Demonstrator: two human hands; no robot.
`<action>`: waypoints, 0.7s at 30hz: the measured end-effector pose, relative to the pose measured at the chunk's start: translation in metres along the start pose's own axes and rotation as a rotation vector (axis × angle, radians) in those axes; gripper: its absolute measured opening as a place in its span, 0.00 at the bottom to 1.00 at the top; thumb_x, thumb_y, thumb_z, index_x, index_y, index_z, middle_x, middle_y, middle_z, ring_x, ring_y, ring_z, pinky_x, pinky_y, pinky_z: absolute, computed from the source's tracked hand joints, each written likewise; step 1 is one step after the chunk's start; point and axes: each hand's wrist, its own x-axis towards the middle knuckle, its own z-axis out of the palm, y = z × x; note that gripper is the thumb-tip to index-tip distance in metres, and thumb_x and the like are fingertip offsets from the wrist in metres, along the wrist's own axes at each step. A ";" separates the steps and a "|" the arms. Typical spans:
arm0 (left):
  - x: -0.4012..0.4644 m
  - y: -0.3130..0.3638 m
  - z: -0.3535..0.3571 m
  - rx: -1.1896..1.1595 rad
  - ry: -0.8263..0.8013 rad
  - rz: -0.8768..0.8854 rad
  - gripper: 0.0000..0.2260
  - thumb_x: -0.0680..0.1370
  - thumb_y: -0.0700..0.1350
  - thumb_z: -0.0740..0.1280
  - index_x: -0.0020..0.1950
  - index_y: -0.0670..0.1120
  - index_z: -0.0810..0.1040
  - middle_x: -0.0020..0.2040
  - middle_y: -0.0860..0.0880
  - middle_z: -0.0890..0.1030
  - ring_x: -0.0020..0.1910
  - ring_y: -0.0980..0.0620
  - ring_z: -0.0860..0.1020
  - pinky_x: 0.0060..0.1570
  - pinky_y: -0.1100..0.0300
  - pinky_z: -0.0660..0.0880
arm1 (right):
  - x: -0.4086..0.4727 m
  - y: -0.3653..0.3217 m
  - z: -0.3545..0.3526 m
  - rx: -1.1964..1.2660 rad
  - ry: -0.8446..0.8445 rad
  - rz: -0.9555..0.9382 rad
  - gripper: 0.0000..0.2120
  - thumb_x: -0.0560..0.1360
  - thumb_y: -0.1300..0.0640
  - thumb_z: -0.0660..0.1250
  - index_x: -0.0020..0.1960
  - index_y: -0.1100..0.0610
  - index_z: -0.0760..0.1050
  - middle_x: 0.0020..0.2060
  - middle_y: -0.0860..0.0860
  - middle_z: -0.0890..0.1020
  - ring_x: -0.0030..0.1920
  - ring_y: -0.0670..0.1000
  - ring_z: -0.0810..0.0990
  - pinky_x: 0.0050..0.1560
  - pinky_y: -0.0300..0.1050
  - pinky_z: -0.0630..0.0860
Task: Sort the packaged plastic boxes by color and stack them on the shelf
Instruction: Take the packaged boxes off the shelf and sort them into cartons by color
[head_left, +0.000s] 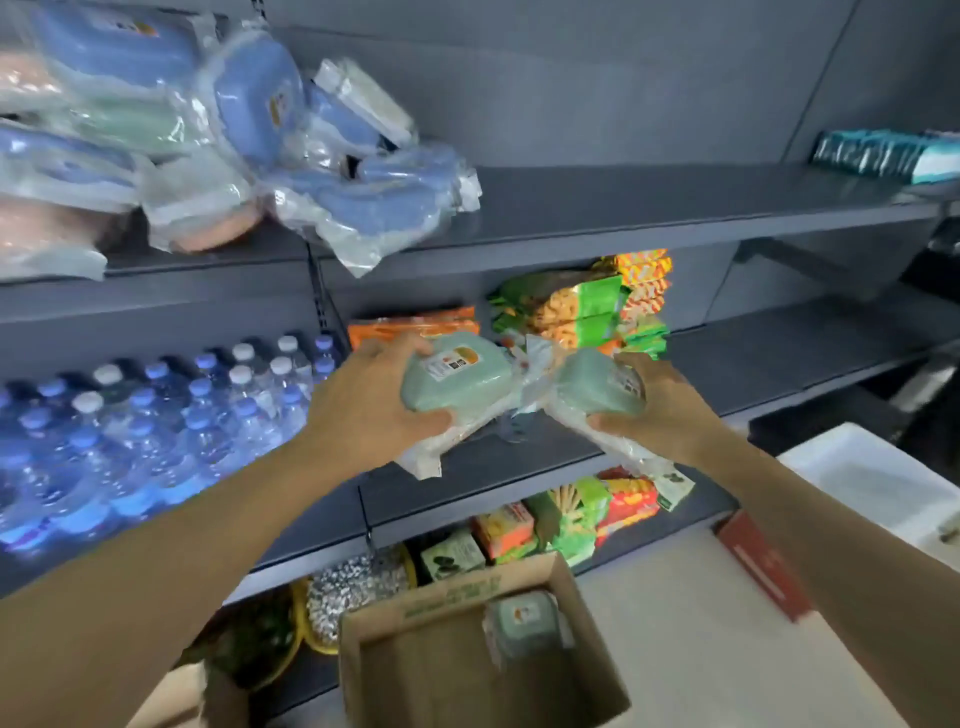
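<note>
My left hand (374, 395) grips a green plastic box in clear wrap (457, 382), label side up, in front of the middle shelf. My right hand (654, 405) grips a second wrapped green box (589, 387); the two wrappers touch between my hands. One more wrapped green box (524, 621) lies in the open cardboard carton (441, 670) on the floor below. On the top shelf (649, 213), at the left, sits a loose pile of wrapped boxes: blue ones (260, 98), a green one (124, 127) and pink ones (47, 228) mixed together.
Bottled water packs (156, 415) fill the middle shelf's left. Snack packets (582, 306) stand behind my hands, more snacks (571, 514) and metal scourers (358, 587) on the lowest shelf. Teal packets (883, 156) lie at the top shelf's right end. A white bin (872, 478) stands right.
</note>
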 end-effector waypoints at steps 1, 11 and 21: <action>-0.006 -0.007 0.016 0.005 -0.057 -0.010 0.28 0.67 0.57 0.74 0.63 0.57 0.67 0.55 0.52 0.70 0.53 0.49 0.73 0.51 0.53 0.73 | -0.006 0.013 0.013 -0.037 -0.055 0.010 0.43 0.63 0.40 0.75 0.72 0.52 0.62 0.66 0.53 0.71 0.67 0.57 0.66 0.65 0.49 0.65; -0.071 -0.078 0.208 -0.055 -0.450 -0.240 0.34 0.63 0.56 0.72 0.67 0.52 0.66 0.58 0.53 0.69 0.56 0.51 0.72 0.49 0.60 0.68 | -0.059 0.140 0.183 -0.204 -0.590 -0.013 0.41 0.66 0.52 0.72 0.74 0.51 0.57 0.63 0.52 0.68 0.64 0.55 0.65 0.60 0.47 0.70; -0.145 -0.144 0.378 -0.067 -0.549 -0.499 0.34 0.66 0.48 0.75 0.68 0.52 0.62 0.61 0.50 0.71 0.51 0.54 0.73 0.47 0.60 0.70 | -0.082 0.226 0.369 -0.389 -0.745 -0.291 0.38 0.68 0.48 0.70 0.74 0.48 0.56 0.71 0.48 0.65 0.71 0.55 0.62 0.69 0.48 0.59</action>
